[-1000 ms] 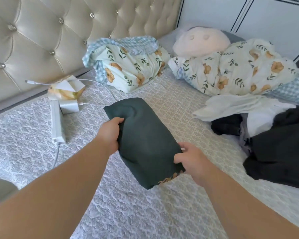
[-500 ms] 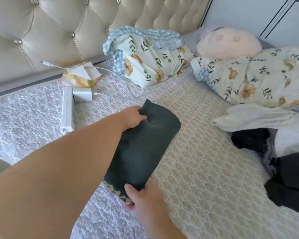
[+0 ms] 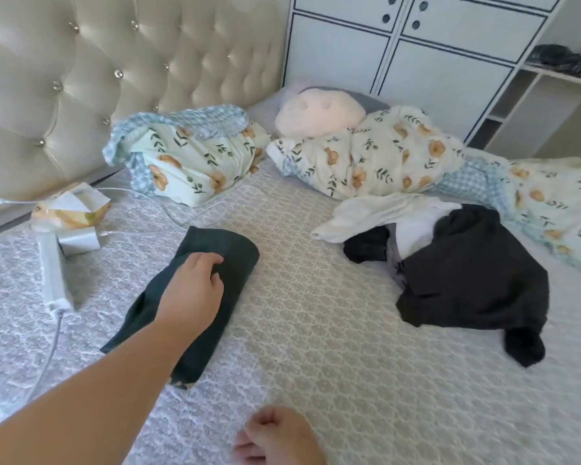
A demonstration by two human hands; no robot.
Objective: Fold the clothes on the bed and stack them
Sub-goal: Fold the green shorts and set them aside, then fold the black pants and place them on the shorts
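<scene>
Head view: one green garment (image 3: 212, 263) folded, flat on bed (image 3: 316, 330) under loosely curled left hand (image 3: 192, 293); right hand (image 3: 279, 437) empty, relaxed; unfolded pile (image 3: 450, 263) well right remains.

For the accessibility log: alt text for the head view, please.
A person's left hand rests on a folded dark green garment on the bed; the right hand hangs free. Unfolded black and white clothes lie right.

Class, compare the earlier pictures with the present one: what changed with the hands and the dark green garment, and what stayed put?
The folded dark green garment now lies on the bed. The left hand rests on top; the right hand let go and drew back. The unfolded clothes pile stayed put.
</scene>
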